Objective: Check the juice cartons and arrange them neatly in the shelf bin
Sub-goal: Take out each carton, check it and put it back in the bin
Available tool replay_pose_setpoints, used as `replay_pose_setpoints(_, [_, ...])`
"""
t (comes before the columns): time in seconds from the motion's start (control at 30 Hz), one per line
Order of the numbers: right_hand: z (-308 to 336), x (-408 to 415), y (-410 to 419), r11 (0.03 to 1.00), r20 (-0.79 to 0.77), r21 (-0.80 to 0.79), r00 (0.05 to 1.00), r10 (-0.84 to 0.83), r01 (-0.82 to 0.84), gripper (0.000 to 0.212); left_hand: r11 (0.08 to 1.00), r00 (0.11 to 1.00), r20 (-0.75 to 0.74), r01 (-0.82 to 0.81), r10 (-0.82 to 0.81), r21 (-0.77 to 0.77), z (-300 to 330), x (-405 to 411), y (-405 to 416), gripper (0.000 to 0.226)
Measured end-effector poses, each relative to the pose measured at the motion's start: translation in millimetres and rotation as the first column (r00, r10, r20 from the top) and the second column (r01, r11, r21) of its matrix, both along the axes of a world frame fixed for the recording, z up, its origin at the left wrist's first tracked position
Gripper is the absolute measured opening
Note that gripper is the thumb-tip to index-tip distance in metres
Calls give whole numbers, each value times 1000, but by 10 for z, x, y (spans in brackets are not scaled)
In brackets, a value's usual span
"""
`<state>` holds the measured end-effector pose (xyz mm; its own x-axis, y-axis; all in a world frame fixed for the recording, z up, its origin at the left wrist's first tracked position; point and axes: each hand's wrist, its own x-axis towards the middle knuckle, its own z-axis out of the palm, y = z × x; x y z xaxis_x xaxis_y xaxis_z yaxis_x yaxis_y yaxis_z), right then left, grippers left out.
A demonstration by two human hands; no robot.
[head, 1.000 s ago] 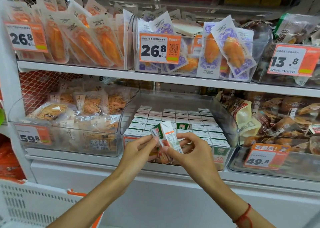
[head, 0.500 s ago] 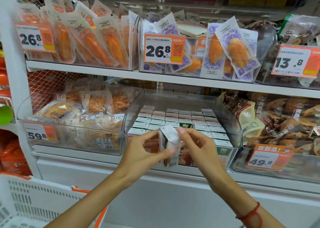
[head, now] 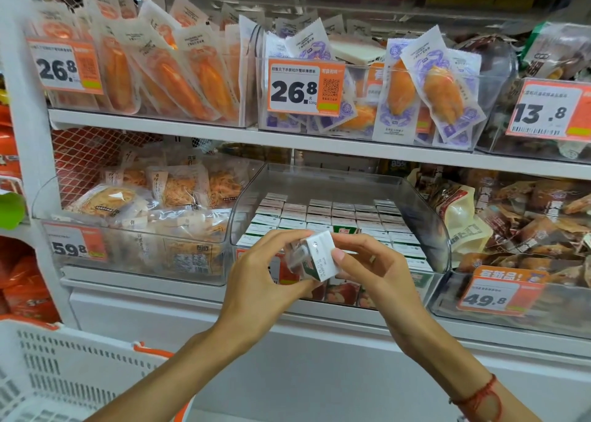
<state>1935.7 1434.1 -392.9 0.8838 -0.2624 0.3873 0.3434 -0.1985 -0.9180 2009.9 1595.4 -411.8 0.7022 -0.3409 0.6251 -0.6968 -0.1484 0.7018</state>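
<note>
We hold one juice carton (head: pixel 315 255), left hand (head: pixel 262 274) and right hand (head: pixel 380 271) both gripping it. Shelf bin (head: pixel 335 178) mostly lined up; this carton not yet back.

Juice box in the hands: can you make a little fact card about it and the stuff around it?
held thing: juice carton, tipped so its top faces the camera
left hand: grips the carton's left side
right hand: holds the carton's right side, thumb on its top
bin: clear, behind the hands, holds rows of cartons standing upright
odd one: one carton in the rows shows a green side
basket: white, lower left
</note>
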Motion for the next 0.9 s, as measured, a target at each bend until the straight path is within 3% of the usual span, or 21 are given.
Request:
replay_pose_setpoints(0.3, [1, -18, 98, 957, -3, -286, 999, 52, -51, 47, 979, 896, -411, 99, -166, -179, 73, 17, 35, 66])
replay_pose_setpoints(0.5, [37, -61, 135, 907, 45, -420, 997, 64, -39, 56, 909, 762, -553, 110, -337, -402, 196, 1, 55, 61])
replay_pose_setpoints(0.63, [22, -61, 139, 874, 23, -481, 996, 90, -68, 54, 886, 677, -614, 124, -405, -447, 187, 18, 86, 52])
replay_pose_setpoints(0.8, [15, -32, 111, 887, 45, -459, 995, 85, -55, 45, 887, 553, -706, 150, -442, -437, 166, 38, 97, 46])
replay_pose_setpoints(0.9, [9, -26, 89, 945, 40, -325, 998, 56, -40, 38, 902, 505, -748, 221, -431, -370, 161, 64, 132, 54])
